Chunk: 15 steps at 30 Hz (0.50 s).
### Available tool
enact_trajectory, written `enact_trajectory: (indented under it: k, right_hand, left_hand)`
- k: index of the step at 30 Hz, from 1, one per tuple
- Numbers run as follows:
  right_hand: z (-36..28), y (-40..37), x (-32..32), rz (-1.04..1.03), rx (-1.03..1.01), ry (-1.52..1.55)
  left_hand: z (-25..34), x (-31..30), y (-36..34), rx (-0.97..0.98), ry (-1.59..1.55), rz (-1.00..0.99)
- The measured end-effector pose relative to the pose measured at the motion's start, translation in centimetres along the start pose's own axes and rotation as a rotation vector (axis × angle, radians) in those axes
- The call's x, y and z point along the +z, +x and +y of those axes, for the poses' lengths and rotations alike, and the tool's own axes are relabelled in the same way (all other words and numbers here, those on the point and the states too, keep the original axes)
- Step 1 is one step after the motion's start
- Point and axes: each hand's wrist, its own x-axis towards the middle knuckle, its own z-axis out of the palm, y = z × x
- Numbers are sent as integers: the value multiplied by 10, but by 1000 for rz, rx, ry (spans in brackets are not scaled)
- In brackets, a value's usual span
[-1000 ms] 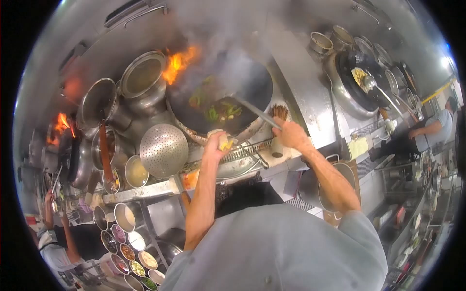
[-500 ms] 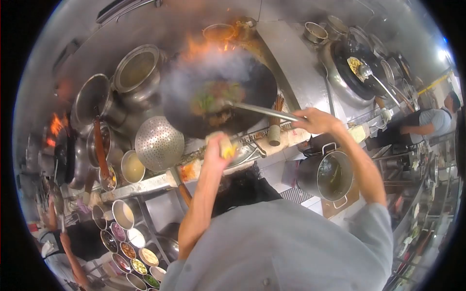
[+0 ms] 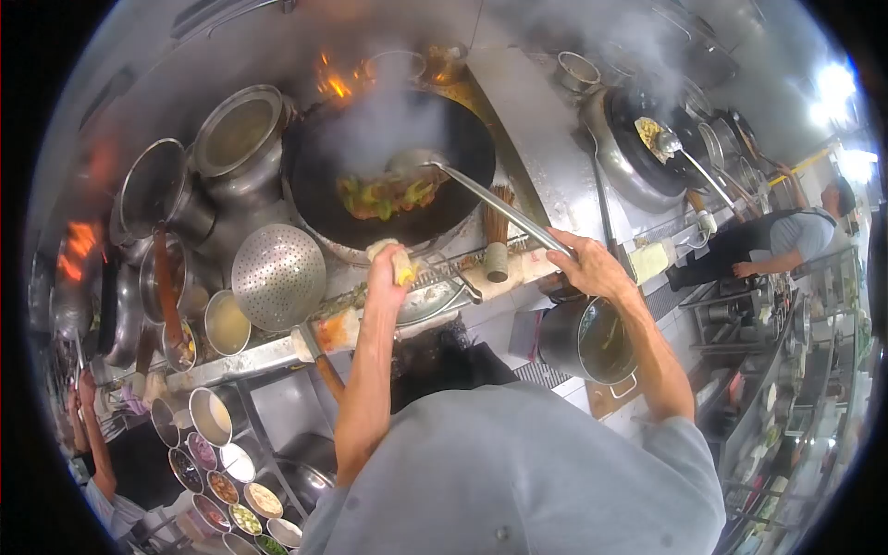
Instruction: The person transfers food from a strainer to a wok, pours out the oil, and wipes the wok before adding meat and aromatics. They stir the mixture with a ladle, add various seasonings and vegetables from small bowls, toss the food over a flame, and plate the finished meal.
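Note:
My right hand (image 3: 592, 265) is closed around the handle end of a long metal ladle (image 3: 499, 203). The ladle's bowl lies inside a large black wok (image 3: 453, 120), at the far edge of the food. Green and brownish-red pieces of food (image 3: 384, 196) sit in the middle of the wok under rising smoke. At the near rim, my left hand (image 3: 386, 275) is wrapped round a folded pale cloth (image 3: 403, 266) with a yellow patch. The cloth is against the wok's near side; whether a wok handle lies inside it is hidden.
Flames (image 3: 335, 81) burn behind the wok. A bamboo brush (image 3: 498, 236) stands to its right, a perforated strainer (image 3: 277, 277) to its left. A pot (image 3: 603, 342) is below my right forearm. Ingredient bowls (image 3: 222, 486) stand lower left. Co-workers are at both sides, one (image 3: 800, 236) at right.
The wok, tilted and smoky before, now sits level on the burner. Flames behind it have shrunk and the smoke has thinned. The ladle's bowl has moved to the food's far edge.

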Motion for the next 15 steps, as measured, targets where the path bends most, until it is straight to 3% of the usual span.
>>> enact_trajectory:
  k: [2, 4, 7, 11, 15]
  right_hand:
    - [1, 5, -4, 35, -58, -86]
    - [-4, 13, -6, -25, 74, -374]
    - [0, 50, 22, -44, 143, -411]
    - [5, 97, 68, 114, 19, -236]
    - [-9, 130, 93, 146, 52, 20]
  left_hand:
    - [12, 15, -4, 0, -3, 15]
    - [20, 24, -9, -31, -18, -14]
    - [23, 24, -2, -27, 17, -42]
    - [15, 9, 14, -1, 52, -32]
    - [18, 2, 26, -23, 60, -38]
